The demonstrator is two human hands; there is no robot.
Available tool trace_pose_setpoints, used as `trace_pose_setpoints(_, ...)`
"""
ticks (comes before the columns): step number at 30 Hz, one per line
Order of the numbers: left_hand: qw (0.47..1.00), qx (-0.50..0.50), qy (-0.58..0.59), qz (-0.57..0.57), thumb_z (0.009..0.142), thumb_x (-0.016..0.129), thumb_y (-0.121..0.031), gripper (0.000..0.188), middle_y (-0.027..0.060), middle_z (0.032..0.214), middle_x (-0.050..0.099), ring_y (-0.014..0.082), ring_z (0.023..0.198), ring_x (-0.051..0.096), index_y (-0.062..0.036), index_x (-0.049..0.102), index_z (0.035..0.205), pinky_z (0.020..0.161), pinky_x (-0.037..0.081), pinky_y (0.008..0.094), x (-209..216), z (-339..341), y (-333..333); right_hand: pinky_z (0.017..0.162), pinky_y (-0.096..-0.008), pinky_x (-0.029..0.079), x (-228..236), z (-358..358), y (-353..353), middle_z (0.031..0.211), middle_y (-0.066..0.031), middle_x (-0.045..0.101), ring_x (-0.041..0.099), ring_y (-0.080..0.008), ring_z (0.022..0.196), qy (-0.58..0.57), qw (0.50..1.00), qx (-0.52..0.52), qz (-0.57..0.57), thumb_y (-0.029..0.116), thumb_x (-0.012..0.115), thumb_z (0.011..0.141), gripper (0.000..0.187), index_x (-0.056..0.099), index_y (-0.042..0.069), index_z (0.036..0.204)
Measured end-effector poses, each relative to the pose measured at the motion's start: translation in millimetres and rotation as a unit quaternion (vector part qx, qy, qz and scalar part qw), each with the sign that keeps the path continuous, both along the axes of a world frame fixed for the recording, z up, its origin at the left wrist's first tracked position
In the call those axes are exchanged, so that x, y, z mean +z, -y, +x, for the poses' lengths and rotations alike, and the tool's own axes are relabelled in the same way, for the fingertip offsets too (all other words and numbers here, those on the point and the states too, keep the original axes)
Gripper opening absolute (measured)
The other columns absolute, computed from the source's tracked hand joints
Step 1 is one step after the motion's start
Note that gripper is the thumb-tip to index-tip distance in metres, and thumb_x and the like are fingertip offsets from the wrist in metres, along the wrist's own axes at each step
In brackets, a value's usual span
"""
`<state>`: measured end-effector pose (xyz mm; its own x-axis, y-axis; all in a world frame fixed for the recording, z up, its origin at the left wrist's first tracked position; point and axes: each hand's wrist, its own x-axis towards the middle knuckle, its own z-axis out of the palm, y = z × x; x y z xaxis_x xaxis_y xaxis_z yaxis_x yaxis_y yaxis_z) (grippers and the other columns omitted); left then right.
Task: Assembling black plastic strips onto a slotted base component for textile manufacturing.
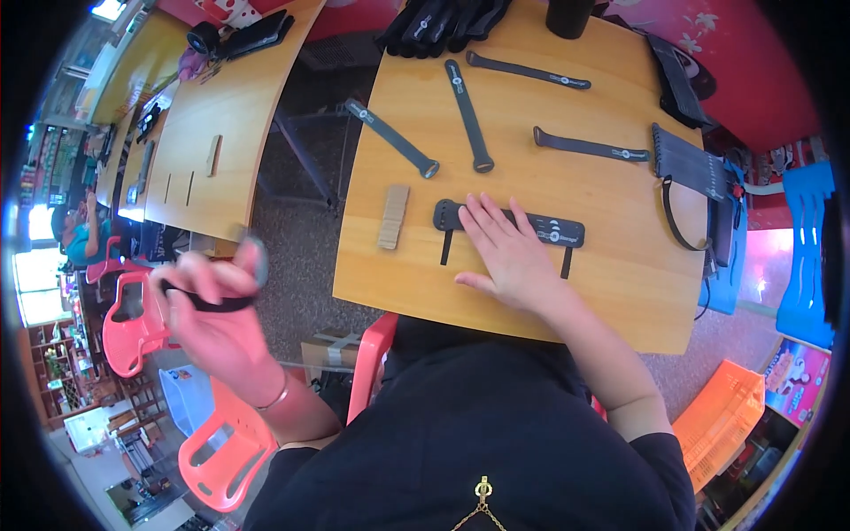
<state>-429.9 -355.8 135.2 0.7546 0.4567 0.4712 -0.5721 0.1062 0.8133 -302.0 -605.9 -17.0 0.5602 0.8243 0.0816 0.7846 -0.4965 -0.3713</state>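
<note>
My right hand [505, 248] lies flat, fingers stretched out, on a wide dark strap [560, 232] with white printing and holes at its left end. Two short black strips [446, 248] show at the strap's near edge. Off the table's left side, my left hand [217, 323] is raised with fingers curled round a black strap [212, 302]; a blurred greyish end shows by its fingertips. Left of the wide strap lies a small ribbed brown block [393, 217], perhaps cardboard. Beyond are several narrow dark straps with looped ends, such as one strap [469, 115] in the middle.
At the table's far edge are a pile of black straps [434, 26] and a dark cup [567, 18]. A stack of dark straps [686, 159] sits at the right edge. A second table [230, 97], pink chairs [133, 323] and an orange crate [722, 420] surround me.
</note>
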Motion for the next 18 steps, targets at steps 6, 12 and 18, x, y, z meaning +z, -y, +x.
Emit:
trace_pose_setpoints(6,0.83,0.007,-0.133,0.542,0.072,0.065,0.0,0.017,0.0108,0.085,0.053,0.0262,0.075,0.056,-0.0052,0.055,0.084,0.06,0.047,0.0317,-25,32,86,0.098,-0.0395,0.036,75,-12,20,0.12,-0.0141,0.052,0.048,-0.0244,0.116,-0.231,0.947,0.016,0.223,0.04,0.062,0.083,0.058,0.046,0.002,0.124)
trace_pose_setpoints(12,0.811,-0.127,-0.114,0.56,0.07,0.065,-0.009,0.02,0.011,0.092,0.051,0.0266,0.077,0.058,-0.0029,0.051,0.084,0.061,0.048,0.0346,-60,45,123,0.068,-0.0252,0.048,71,-40,38,0.089,-0.0077,0.065,0.061,-0.0134,0.074,-0.438,0.829,-0.098,0.333,0.01,0.071,0.078,0.032,0.055,0.002,0.105)
trace_pose_setpoints(18,0.823,-0.16,-0.236,0.491,0.071,0.073,-0.011,0.046,0.012,0.098,0.054,0.03,0.079,0.058,-0.0041,0.055,0.112,0.065,0.048,0.0352,-54,53,119,0.068,-0.0234,0.049,59,-41,70,0.084,-0.0045,0.066,0.061,-0.0098,0.075,-0.446,0.811,-0.225,0.306,0.004,0.068,0.08,0.014,0.062,0.001,0.092)
